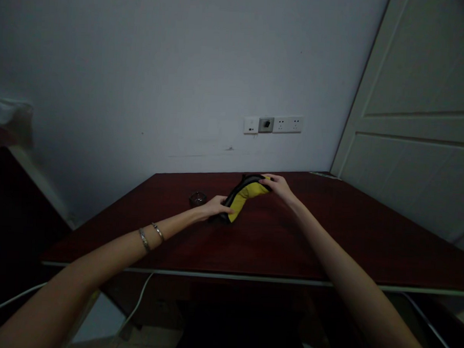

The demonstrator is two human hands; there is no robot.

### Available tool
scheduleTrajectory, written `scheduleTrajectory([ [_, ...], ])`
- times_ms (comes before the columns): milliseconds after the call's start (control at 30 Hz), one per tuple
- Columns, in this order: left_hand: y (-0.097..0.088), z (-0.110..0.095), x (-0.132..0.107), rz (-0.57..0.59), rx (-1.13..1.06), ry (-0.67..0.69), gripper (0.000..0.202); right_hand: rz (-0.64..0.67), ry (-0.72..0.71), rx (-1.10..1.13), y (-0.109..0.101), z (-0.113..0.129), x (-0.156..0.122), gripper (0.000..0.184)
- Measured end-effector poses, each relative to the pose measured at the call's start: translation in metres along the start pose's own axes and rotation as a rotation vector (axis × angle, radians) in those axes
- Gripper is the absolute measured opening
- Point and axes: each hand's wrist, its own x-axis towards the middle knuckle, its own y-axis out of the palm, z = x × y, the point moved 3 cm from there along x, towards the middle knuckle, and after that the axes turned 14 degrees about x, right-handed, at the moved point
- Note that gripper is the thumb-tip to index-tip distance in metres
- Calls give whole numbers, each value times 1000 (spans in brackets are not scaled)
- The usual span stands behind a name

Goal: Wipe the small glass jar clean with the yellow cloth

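Note:
A yellow and black folded cloth-like item (245, 195) lies across the far middle of a dark red-brown table (275, 242). My left hand (215, 207) grips its near left end, fingers closed over it. My right hand (278, 186) pinches its far right end. Both arms reach far forward. Two thin bracelets (151, 235) sit on my left wrist. The item bends in a curve between the two hands and rests low on the tabletop.
A small dark round dish (197, 197) stands on the table just left of my left hand. A row of wall sockets (273, 124) is on the white wall behind. A white door (419, 120) is at right. White cables (134, 308) hang below the table's front edge.

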Motion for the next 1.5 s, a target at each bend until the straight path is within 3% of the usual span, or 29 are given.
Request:
scheduleTrajectory([
  [133,-28,-5,-9,157,41,-16,42,10,139,-41,-16,-1,-3,32],
  [267,-64,4,-21,403,157,-135,36,227,331,-193,-10,-14,-12,30],
  [400,-103,24,-31,649,299,-311,35,389,356,-396,21,-38,-15,30],
  [500,-127,40,-35,776,419,-346,32,452,380,-501,53,-63,-13,36],
  [633,-147,62,-41,805,492,-428,34,519,324,-646,93,-92,-14,37],
  [733,-156,74,-45,733,528,-481,39,521,255,-745,113,-102,-19,30],
  [867,-161,77,-48,679,565,-431,41,529,205,-777,120,-101,-23,23],
  [933,-160,72,-47,647,629,-356,36,537,106,-753,116,-94,-21,25],
  [1033,-154,57,-45,453,783,-182,26,572,-213,-593,105,-74,-18,29],
  [1100,-145,45,-47,326,910,-87,23,598,-305,-554,96,-65,-15,29],
  [1167,-132,32,-51,272,1024,-9,24,692,-319,-599,89,-60,-13,32],
  [1233,-119,24,-57,314,1106,22,25,802,-246,-644,83,-60,-13,34],
  [1333,-105,22,-65,525,1051,-7,33,923,-63,-681,75,-65,-15,25],
  [1400,-102,24,-66,607,980,-12,37,921,15,-697,72,-69,-16,23],
  [1500,-103,28,-65,564,1006,-17,43,851,12,-726,71,-75,-16,27],
])
